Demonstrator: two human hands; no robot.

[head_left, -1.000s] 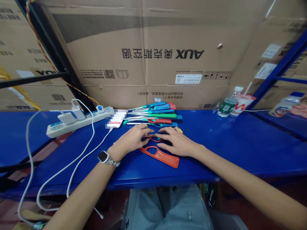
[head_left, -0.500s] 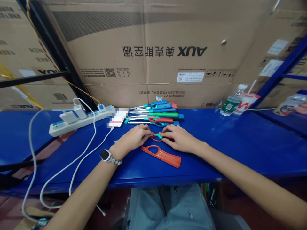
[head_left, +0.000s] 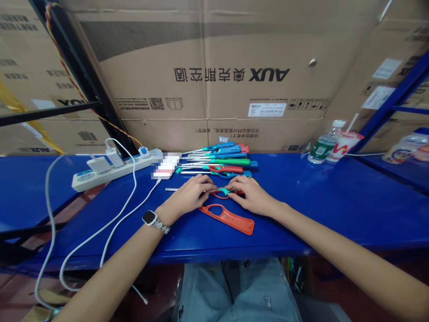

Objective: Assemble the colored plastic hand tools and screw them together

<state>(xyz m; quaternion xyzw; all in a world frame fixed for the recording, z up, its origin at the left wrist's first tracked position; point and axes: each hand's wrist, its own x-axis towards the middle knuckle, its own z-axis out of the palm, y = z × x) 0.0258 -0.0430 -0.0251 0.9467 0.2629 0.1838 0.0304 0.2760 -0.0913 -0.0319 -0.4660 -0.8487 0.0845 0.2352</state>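
My left hand (head_left: 197, 193) has its fingers closed around the front of an opened red stick lighter (head_left: 220, 196), whose metal tube (head_left: 171, 189) sticks out left past the wrist. At the lighter's other end, my right hand (head_left: 252, 195) pinches the body beside the turquoise trigger (head_left: 225, 191). My fingers hide much of the lighter's inside. Just in front of my hands lies a loose orange-red half shell (head_left: 231, 218), inner side up, with an oval finger hole. Behind my hands rests a row of blue, green and red stick lighters (head_left: 231, 161), tubes pointing left.
A phone (head_left: 165, 166) on a white cable lies left of the lighters, beside a power strip (head_left: 110, 172) with chargers. A water bottle (head_left: 322, 150) and a drink cup (head_left: 343, 145) with straw stand back right. A cardboard box (head_left: 231, 40) walls off the back of the blue table (head_left: 321, 205).
The lighter has shifted slightly, and more of its metal tube now shows to the left of my left wrist. Both hands keep their hold. The view has moved a little.
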